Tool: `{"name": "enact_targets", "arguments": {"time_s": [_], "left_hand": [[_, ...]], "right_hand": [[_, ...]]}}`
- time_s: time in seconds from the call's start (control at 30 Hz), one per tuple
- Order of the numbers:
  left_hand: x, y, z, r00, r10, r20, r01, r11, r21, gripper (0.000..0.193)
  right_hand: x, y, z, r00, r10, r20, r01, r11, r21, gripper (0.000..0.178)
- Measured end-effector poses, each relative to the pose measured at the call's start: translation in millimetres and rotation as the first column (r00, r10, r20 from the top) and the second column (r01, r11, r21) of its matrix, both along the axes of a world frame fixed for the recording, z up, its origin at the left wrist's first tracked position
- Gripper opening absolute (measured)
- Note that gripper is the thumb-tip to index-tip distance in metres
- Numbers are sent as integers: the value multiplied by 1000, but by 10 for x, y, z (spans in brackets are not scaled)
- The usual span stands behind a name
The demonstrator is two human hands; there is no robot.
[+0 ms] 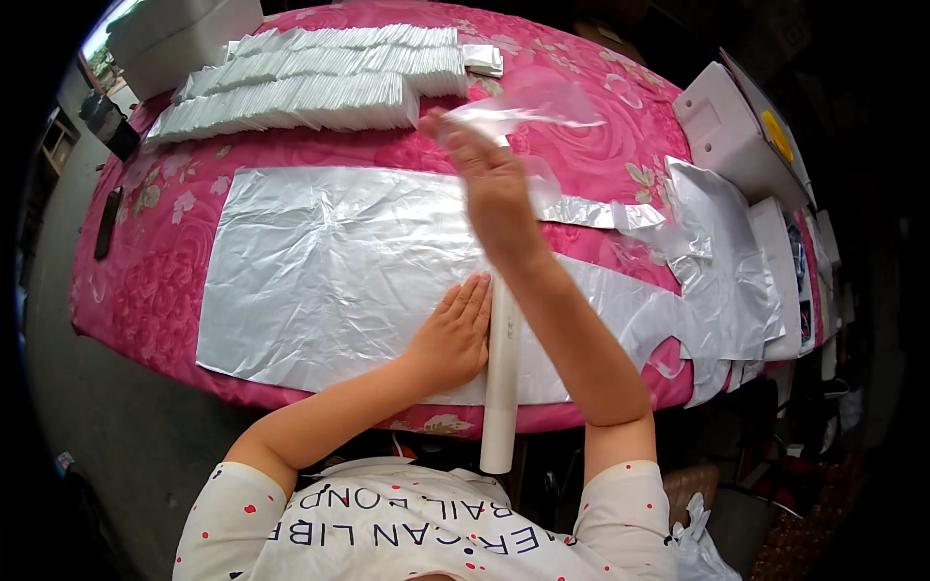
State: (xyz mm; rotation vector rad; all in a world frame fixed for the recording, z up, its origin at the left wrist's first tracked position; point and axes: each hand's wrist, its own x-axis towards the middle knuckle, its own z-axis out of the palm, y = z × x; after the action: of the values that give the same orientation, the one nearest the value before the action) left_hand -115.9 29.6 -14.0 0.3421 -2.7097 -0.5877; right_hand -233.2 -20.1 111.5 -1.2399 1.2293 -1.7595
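Note:
My left hand point(453, 329) lies flat, fingers stretched out, on a large creased silver foil sheet point(310, 261). Its fingertips rest beside a long white tube point(500, 378), which lies across the sheet and sticks out past the table's near edge. Above the far end of the tube, my right hand point(492, 189) is raised and slightly blurred. Its fingers are closed on a thin piece of clear plastic film point(538, 108) that trails to the right. More foil sheeting point(601, 300) spreads to the right of the tube.
Stacked rows of folded white packets point(300, 87) fill the far left, before a white foam box point(184, 44). On the right lie a foil strip point(601, 212), crumpled silver sheets point(722, 261) and another foam box point(722, 126). A pink flowered cloth point(155, 252) covers the table; a dark bottle point(108, 126) stands at left.

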Motion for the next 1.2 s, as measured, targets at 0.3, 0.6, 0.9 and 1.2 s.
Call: {"name": "enact_targets", "arguments": {"time_s": [0.3, 0.6, 0.9, 1.2], "left_hand": [[-84, -4, -276, 999, 43, -29, -49, 968, -248, 57], [16, -313, 13, 888, 167, -429, 54, 887, 458, 49], [-805, -909, 304, 889, 456, -34, 106, -134, 985, 55], [-508, -983, 469, 903, 429, -6, -15, 44, 999, 55]], "right_hand": [[1647, -550, -1122, 561, 331, -759, -113, 939, 326, 43], [547, 756, -431, 745, 73, -663, -51, 997, 53, 39], [-194, 1999, -807, 622, -52, -781, 305, 935, 180, 38], [-187, 1789, -716, 407, 241, -881, 113, 944, 311, 44]]}}
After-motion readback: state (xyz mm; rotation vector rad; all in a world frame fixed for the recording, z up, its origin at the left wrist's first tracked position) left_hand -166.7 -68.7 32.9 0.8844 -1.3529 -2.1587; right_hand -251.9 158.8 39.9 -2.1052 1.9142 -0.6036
